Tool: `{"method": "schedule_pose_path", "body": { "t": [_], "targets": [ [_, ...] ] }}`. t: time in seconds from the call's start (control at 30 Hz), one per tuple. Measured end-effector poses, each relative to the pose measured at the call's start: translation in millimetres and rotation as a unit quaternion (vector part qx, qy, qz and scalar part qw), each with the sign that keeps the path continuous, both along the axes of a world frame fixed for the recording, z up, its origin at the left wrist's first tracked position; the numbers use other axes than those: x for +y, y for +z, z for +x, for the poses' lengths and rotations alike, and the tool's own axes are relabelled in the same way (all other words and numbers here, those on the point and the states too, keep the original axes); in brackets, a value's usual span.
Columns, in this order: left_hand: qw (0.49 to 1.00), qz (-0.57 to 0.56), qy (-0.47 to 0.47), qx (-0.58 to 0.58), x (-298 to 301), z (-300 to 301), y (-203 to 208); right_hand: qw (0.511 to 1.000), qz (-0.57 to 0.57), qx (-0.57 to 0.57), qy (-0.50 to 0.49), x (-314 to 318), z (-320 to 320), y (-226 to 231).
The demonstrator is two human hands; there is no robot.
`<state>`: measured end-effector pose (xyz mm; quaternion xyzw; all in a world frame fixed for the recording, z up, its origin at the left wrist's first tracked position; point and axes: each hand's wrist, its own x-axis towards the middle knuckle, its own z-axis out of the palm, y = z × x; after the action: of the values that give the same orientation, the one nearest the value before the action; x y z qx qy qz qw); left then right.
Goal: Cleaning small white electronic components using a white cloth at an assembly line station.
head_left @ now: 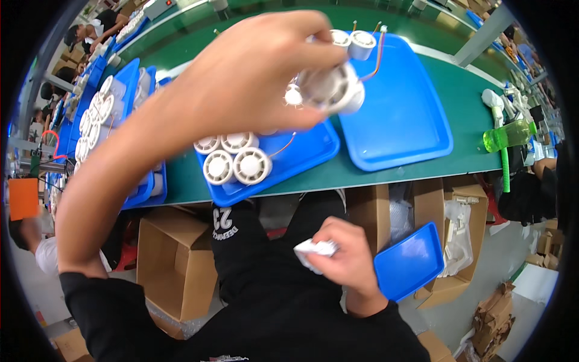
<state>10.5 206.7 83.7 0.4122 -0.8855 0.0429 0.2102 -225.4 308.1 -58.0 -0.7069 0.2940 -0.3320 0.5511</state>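
Note:
My left hand reaches across the bench, fingers closed on a white round fan unit with a vented face, which is slightly blurred. It is held over the gap between two blue trays. The left tray carries several similar fan units with thin wires, partly hidden by my forearm. In the right tray, white units stand in the far left corner. Over my lap, my right hand grips a crumpled white cloth or tissue.
More blue trays of fan units stand at the left. A green bottle lies at the bench's right end. Below the edge are cardboard boxes and a small blue tray. Other people sit along the far left and right.

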Motion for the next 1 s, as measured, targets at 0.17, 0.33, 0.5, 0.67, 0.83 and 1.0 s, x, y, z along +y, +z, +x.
{"method": "schedule_pose_path", "body": {
  "t": [0.17,0.33,0.5,0.67,0.83,1.0],
  "targets": [
    [0.989,0.117,0.060,-0.067,-171,-60,-31,0.999,0.008,-0.016,0.048,1,-17,-11],
    [0.960,0.204,0.111,-0.160,-268,-101,-68,0.998,0.051,-0.016,0.020,-2,-44,-19],
    [0.953,0.210,0.141,-0.168,-292,-91,-94,0.997,0.073,-0.005,0.004,-11,-53,-30],
    [0.973,0.036,0.131,-0.186,-270,-41,-84,0.994,0.098,-0.024,0.032,-15,-44,-37],
    [0.970,-0.008,0.149,-0.190,-127,-10,18,0.992,-0.071,0.098,-0.024,-13,-19,-41],
    [0.899,0.050,0.403,-0.163,120,160,126,0.983,-0.081,0.021,0.161,1,22,-22]
  ]
}}
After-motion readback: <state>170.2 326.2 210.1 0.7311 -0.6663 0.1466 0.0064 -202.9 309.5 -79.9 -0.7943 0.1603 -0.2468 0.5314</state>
